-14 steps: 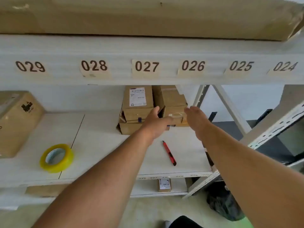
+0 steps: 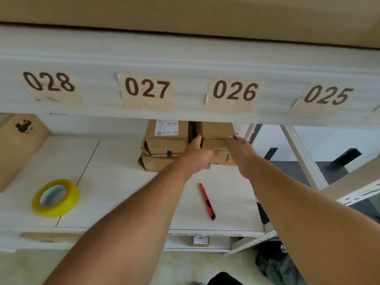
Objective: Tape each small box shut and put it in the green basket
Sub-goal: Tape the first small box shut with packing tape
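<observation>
A small brown cardboard box sits in a stack at the back of the white shelf, under the label 026. My left hand grips its left front side, thumb up along the left edge. My right hand holds its right front corner. A strip of clear tape shows on the box front between my hands. A yellow-rimmed roll of clear tape lies at the shelf's front left. The green basket is not in view.
A second stack of boxes, the top one with a white label, stands just left of the held box. A red utility knife lies on the shelf below my hands. A large carton fills the left end. The upper shelf beam hangs low overhead.
My view has moved closer to the shelf. Both hands have slid further onto the right-hand box, the right one now at its corner.
</observation>
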`<state>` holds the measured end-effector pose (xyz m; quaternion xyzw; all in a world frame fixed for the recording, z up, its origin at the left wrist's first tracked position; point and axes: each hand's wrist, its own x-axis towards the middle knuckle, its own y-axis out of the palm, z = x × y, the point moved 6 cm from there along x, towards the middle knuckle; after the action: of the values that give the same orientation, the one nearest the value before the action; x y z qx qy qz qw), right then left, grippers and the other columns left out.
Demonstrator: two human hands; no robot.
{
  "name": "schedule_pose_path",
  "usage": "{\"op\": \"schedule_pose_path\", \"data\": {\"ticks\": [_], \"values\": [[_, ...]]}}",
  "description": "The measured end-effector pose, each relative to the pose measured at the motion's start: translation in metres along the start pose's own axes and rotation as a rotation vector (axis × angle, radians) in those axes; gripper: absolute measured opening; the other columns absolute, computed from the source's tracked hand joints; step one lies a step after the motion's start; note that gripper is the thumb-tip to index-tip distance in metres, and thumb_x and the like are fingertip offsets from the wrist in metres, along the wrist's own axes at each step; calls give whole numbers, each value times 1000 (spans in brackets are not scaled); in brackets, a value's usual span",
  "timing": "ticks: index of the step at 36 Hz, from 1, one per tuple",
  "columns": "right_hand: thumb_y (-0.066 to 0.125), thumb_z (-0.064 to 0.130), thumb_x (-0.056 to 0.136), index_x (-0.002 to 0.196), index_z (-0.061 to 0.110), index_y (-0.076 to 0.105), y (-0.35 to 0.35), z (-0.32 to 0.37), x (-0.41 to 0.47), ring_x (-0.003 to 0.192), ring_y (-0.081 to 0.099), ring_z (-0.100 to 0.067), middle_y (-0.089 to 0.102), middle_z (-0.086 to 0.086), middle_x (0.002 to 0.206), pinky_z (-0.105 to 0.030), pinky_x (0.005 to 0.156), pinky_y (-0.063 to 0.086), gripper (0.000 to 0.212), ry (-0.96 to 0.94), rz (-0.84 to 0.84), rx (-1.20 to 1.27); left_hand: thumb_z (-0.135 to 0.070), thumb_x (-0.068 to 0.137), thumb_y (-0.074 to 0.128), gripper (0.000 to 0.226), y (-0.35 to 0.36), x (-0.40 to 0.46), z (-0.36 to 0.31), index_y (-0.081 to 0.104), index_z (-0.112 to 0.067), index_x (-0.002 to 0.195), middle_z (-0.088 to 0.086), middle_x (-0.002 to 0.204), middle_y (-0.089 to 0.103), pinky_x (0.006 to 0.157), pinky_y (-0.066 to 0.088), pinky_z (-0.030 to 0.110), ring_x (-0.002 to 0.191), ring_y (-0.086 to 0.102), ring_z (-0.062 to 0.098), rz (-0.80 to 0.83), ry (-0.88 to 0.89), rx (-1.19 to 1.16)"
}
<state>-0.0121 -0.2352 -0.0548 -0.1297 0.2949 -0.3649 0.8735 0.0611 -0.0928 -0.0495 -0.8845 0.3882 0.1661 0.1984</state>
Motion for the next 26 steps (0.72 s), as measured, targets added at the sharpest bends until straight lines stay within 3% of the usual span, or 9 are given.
{"op": "schedule_pose_path", "data": {"ticks": [4,6,10,14,19,22,26], "values": [[37,35,103,125,16,55,-5,-2,4,85,49,-19,54,-2,102,-35,75,39,35,-15,-20,34,-59,55,73,102,6,25,14,32,-51,148,-15,154,43,110,42,41,133,49,12,24,-5,24],[38,37,104,133,16,54,-8,-4,2,93,52,-20,57,-2,107,-36,81,40,39,-19,-36,46,-57,59,71,97,8,25,16,31,-52,148,-17,152,43,110,42,42,130,50,9,42,-4,30],[39,46,101,141,15,49,-12,-9,-8,101,53,-23,59,-4,118,-38,84,41,52,-1,-68,77,-53,63,71,100,13,4,8,27,-48,152,-16,157,36,117,33,44,142,37,6,98,34,29],[41,57,91,138,13,52,-12,-17,-29,95,52,-23,57,-4,111,-37,77,40,66,46,-100,151,-46,68,72,96,14,-13,10,29,-44,153,-18,151,46,114,37,37,136,42,1,143,51,46],[44,51,101,127,7,55,-13,-33,-68,78,55,-17,61,-6,101,-31,60,39,52,70,-209,222,-24,87,69,74,10,-55,4,36,-33,153,-17,139,54,100,40,26,120,49,2,191,152,116],[44,53,101,125,13,55,-9,-45,-103,90,64,-23,66,-8,106,-34,69,51,48,136,-263,243,-22,94,64,71,6,-81,8,31,-32,155,-9,148,48,96,36,25,124,46,9,181,204,168],[49,49,100,120,13,58,3,-57,-148,94,69,-28,68,-8,102,-43,86,61,42,185,-306,293,-25,91,60,75,-1,-112,23,26,-35,157,-7,159,35,115,36,36,143,36,17,147,220,244]]}}
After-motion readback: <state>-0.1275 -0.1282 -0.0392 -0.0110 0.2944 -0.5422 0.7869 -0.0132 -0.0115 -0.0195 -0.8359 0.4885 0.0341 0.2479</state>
